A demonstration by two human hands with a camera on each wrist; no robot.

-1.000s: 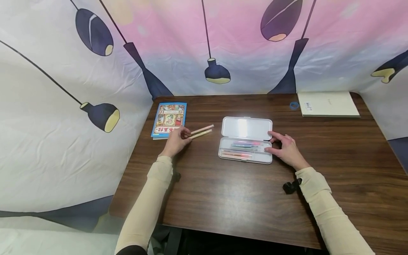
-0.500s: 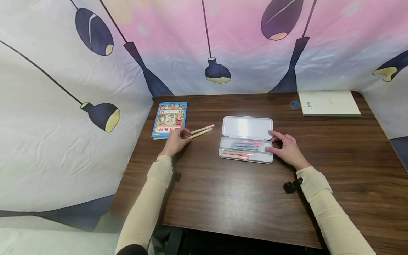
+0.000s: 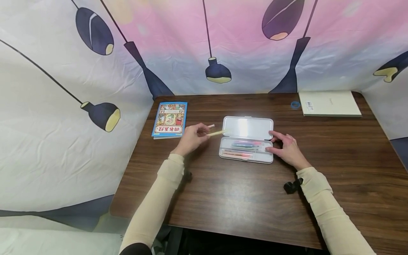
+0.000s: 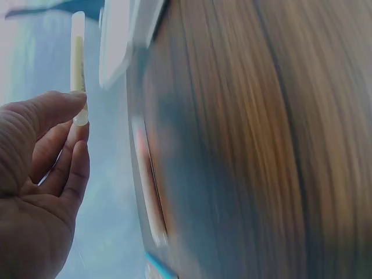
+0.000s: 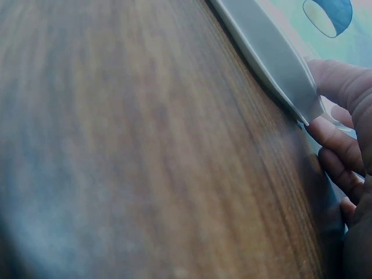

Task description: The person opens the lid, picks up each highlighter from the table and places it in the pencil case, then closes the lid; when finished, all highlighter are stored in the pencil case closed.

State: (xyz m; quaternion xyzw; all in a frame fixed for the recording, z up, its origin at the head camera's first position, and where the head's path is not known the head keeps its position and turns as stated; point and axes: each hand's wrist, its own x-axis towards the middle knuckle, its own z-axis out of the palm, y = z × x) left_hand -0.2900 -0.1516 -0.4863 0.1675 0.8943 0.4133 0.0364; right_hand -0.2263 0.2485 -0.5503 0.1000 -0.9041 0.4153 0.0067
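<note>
My left hand (image 3: 192, 139) pinches a slim yellow pen (image 3: 217, 133) between thumb and fingers, its far end reaching toward the lid of a pencil case. In the left wrist view the pen (image 4: 78, 55) points up, above the table. A pinkish pen (image 3: 211, 126) lies on the table behind this hand, mostly hidden in the head view. The white translucent pencil case (image 3: 268, 159) lies open, with its lid (image 3: 230, 128) folded back. Several coloured pens (image 3: 245, 145) lie in its compartments. At the case's right end, my right hand (image 3: 288, 150) holds its edge between thumb and fingers.
A blue booklet (image 3: 170, 118) with colourful pictures lies left of my left hand, over another sheet. At the back right are a blue ring (image 3: 295, 105), perhaps tape, and a pale flat book (image 3: 331, 103). A printed cloth (image 3: 248, 49) hangs behind the table (image 3: 242, 198).
My left hand has lifted the yellow pen away from the pinkish one and moved right, toward the case. The pinkish pen stays on the table. My right hand keeps its place.
</note>
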